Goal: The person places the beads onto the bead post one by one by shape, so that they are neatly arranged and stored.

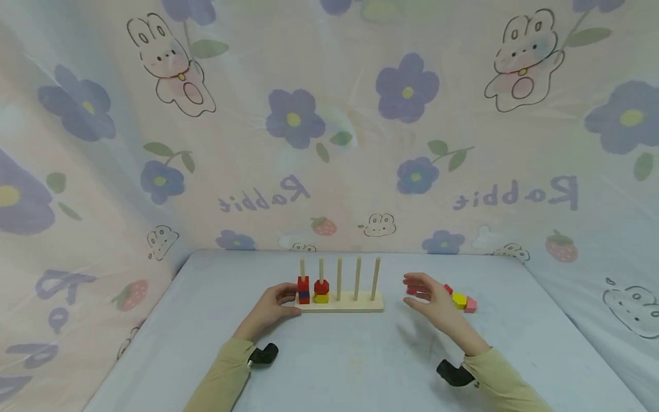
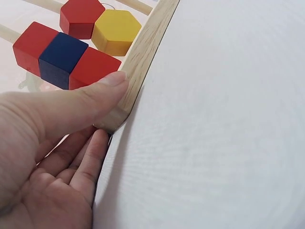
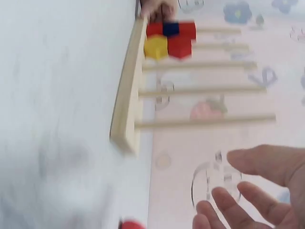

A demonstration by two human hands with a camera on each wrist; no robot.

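My left hand [image 1: 270, 310] grips the left end of a wooden peg board [image 1: 342, 305], its thumb on the front edge of the base. Two red blocks with a blue block [image 2: 64, 55] between them are stacked on the leftmost peg. The second peg carries a yellow hexagonal block [image 2: 116, 31] with a red hexagonal block [image 2: 82, 18] above it. The other three pegs are bare. To the right of the board, my right hand [image 1: 435, 300] hovers above the table, fingers apart and loosely bent, holding nothing.
Loose blocks lie on the white table by my right hand: a yellow block [image 1: 459, 301], a pink block [image 1: 471, 305] and red pieces partly hidden by the hand. A printed curtain [image 1: 350, 171] hangs behind the table and along its sides.
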